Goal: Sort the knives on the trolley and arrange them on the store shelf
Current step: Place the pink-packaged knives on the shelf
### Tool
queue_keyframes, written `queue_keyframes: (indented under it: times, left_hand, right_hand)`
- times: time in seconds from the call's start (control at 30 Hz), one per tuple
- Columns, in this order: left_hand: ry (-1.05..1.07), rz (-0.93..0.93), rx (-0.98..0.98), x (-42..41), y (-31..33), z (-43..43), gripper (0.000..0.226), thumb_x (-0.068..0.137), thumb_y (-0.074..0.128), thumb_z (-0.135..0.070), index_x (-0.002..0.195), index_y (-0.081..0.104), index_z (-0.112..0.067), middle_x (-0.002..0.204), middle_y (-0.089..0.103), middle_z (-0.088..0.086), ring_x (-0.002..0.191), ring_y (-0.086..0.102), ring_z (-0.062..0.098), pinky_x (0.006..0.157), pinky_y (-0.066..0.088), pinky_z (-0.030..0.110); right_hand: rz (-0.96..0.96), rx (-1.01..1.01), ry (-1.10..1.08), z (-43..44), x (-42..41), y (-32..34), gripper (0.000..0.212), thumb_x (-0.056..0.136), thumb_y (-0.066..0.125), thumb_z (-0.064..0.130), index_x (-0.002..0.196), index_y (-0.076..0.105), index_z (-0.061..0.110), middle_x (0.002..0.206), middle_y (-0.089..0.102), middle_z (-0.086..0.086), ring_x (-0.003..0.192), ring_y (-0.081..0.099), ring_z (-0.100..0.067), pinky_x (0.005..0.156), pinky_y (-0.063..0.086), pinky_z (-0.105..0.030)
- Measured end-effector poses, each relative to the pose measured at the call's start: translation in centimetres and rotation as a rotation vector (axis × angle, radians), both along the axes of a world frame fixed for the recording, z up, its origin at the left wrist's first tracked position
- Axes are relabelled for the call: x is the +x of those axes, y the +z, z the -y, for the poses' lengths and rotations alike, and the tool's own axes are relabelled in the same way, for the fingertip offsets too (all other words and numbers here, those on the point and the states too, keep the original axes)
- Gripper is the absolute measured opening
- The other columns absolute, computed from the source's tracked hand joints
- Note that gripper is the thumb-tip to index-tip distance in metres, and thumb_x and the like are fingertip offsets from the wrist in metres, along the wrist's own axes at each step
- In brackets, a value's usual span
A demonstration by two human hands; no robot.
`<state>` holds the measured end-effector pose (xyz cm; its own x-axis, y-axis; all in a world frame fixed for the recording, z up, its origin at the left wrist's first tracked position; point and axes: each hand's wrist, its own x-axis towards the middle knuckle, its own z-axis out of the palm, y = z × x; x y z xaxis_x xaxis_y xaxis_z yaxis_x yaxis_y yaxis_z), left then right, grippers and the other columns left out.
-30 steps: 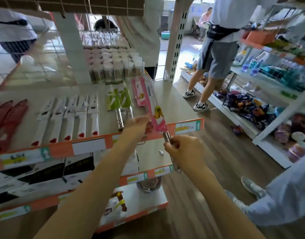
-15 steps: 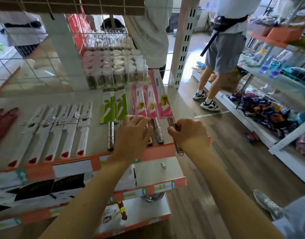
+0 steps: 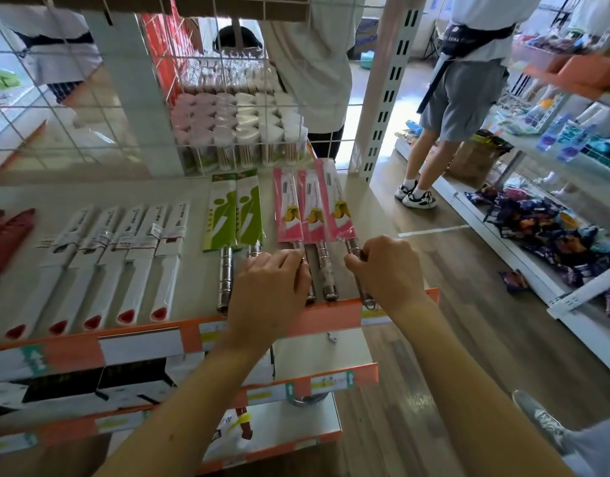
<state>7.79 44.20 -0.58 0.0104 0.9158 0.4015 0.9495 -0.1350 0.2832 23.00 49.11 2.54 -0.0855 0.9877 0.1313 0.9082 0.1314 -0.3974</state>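
Pink card sleeves cover the blades of three knives lying side by side on the shelf point(image 3: 193, 197), their steel handles pointing at its orange front edge. The right hand point(image 3: 388, 270) is clamped on the handle of the right pink knife point(image 3: 336, 201), fingers curled round the steel just below the sleeve. The left hand point(image 3: 271, 287) lies palm down over the handle of the left pink knife point(image 3: 289, 208), fingers bent onto it. Whether they clasp it I cannot tell. Between the two hands lies the middle pink knife point(image 3: 313, 208), its handle in plain view. Just left of these are two green knives point(image 3: 224, 215), then a row of white knives point(image 3: 131, 249). At the back of the shelf, behind a wire grid point(image 3: 221, 98), stand clear tubs point(image 3: 228, 129) with pink and white lids — thin wooden sticks inside.
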Motion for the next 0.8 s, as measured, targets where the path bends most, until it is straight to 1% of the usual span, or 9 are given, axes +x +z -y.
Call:
queue_keyframes:
  times: [0.07,0.13,0.2,0.33,0.43,0.5,0.63,0.73,0.8]
  left_hand:
    - [0.004,-0.009,0.018,0.0,-0.1,0.0,0.034,0.088,0.040,-0.029,0.090,0.069,-0.012,0.078,0.072,0.001,0.060,0.064,0.018,0.063,0.052,0.030]
    - [0.008,-0.010,0.038,0.0,-0.2,-0.1,0.033,0.087,0.041,-0.028,0.090,0.070,-0.013,0.078,0.072,0.000,0.059,0.064,0.018,0.064,0.051,0.029]
    - [-0.002,0.009,0.051,-0.1,-0.2,-0.1,0.032,0.087,0.042,-0.028,0.092,0.070,-0.014,0.080,0.073,-0.001,0.062,0.065,0.018,0.065,0.052,0.029]
    - [-0.045,0.031,0.060,-0.4,-0.4,-0.2,0.033,0.087,0.042,-0.029,0.097,0.071,-0.018,0.090,0.074,-0.001,0.071,0.069,0.019,0.069,0.053,0.032]
    - [-0.045,0.045,0.061,-0.4,-0.4,-0.2,0.033,0.087,0.042,-0.030,0.097,0.071,-0.019,0.091,0.074,-0.002,0.073,0.069,0.019,0.071,0.052,0.032]
    - [-0.045,0.061,0.065,-0.4,-0.4,-0.2,0.032,0.087,0.043,-0.030,0.097,0.071,-0.019,0.090,0.074,-0.001,0.072,0.069,0.019,0.071,0.052,0.033]
    - [-0.044,0.075,0.079,-0.4,-0.3,-0.1,0.032,0.087,0.044,-0.030,0.096,0.072,-0.019,0.088,0.074,-0.001,0.071,0.069,0.019,0.072,0.052,0.032]
    - [-0.043,0.073,0.090,-0.3,-0.3,-0.1,0.031,0.086,0.044,-0.029,0.095,0.072,-0.019,0.087,0.074,-0.001,0.070,0.069,0.019,0.071,0.053,0.032]
    - [-0.046,0.077,0.093,-0.3,-0.3,-0.1,0.031,0.086,0.044,-0.028,0.095,0.072,-0.019,0.086,0.074,-0.001,0.069,0.069,0.019,0.071,0.053,0.032]
  right_hand:
    - [0.019,-0.008,-0.004,-0.2,0.0,0.1,0.035,0.085,0.058,0.025,0.058,0.053,0.003,0.056,0.050,-0.009,0.061,0.055,-0.028,0.058,0.045,-0.027]
    - [0.044,-0.004,-0.013,-0.3,0.1,0.3,0.040,0.085,0.057,0.024,0.051,0.042,0.007,0.050,0.039,-0.004,0.054,0.044,-0.023,0.048,0.031,-0.023]
    - [0.061,0.000,-0.019,-0.4,0.1,0.4,0.044,0.084,0.057,0.022,0.049,0.036,0.009,0.049,0.035,-0.003,0.051,0.038,-0.021,0.045,0.024,-0.021]
    - [0.059,-0.010,-0.021,-0.6,0.0,0.4,0.044,0.084,0.058,0.020,0.048,0.035,0.010,0.048,0.035,-0.003,0.051,0.037,-0.022,0.044,0.023,-0.021]
    - [0.067,-0.016,-0.020,-0.7,0.0,0.5,0.045,0.084,0.058,0.019,0.047,0.034,0.009,0.048,0.033,-0.004,0.046,0.032,-0.016,0.044,0.022,-0.022]
    - [0.073,-0.019,-0.023,-0.6,0.1,0.5,0.046,0.084,0.058,0.019,0.047,0.033,0.009,0.048,0.033,-0.004,0.046,0.031,-0.016,0.044,0.021,-0.022]
    - [0.097,-0.019,-0.020,-0.6,0.3,0.7,0.046,0.086,0.057,0.019,0.048,0.031,0.011,0.051,0.032,-0.003,0.060,0.042,-0.027,0.046,0.021,-0.024]
    - [0.104,-0.031,-0.043,-0.7,0.8,0.8,0.046,0.086,0.057,0.020,0.049,0.030,0.012,0.053,0.032,-0.003,0.066,0.043,-0.028,0.057,0.029,-0.025]
    - [0.107,-0.037,-0.046,-0.8,1.1,0.8,0.046,0.086,0.057,0.021,0.049,0.032,0.011,0.053,0.033,-0.003,0.066,0.044,-0.027,0.052,0.027,-0.025]
